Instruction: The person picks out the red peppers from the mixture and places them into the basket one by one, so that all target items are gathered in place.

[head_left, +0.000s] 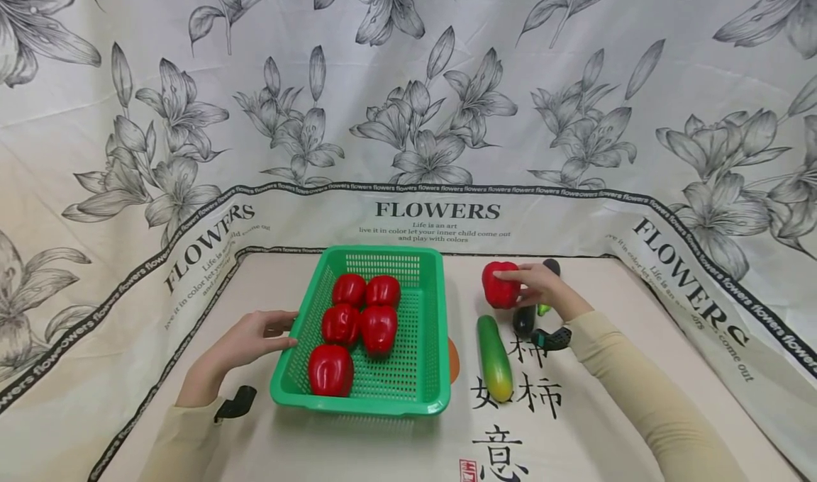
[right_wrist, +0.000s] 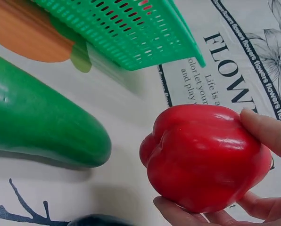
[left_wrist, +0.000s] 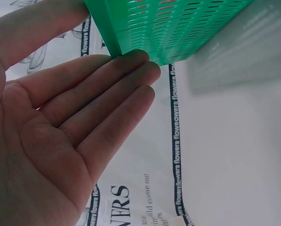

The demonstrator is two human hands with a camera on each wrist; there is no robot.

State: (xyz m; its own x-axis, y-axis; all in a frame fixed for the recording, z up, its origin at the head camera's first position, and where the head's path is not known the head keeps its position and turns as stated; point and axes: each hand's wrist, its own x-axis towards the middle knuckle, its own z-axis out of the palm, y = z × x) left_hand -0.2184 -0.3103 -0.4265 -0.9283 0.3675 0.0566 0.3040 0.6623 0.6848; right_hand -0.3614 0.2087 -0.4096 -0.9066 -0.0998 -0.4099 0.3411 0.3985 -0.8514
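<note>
My right hand [head_left: 539,283] holds a red bell pepper [head_left: 501,286] between thumb and fingers, to the right of a green plastic basket [head_left: 418,404]. In the right wrist view the bell pepper [right_wrist: 206,157] shows whole, with fingertips at its right side and underneath. Several red peppers [head_left: 330,371] lie inside the basket, grouped toward its left and middle. At the basket's left side is my left hand [head_left: 258,337], its fingers extended and its fingertips at the rim. The left wrist view shows the palm [left_wrist: 41,136] facing the camera, with nothing in it.
A long green vegetable with a yellow end, like a cucumber [head_left: 494,358], lies right of the basket. Beside it are a dark eggplant [head_left: 525,321] and another dark item [head_left: 552,265], partly hidden by the right hand. A flower-printed cloth [head_left: 434,220] rises behind the table.
</note>
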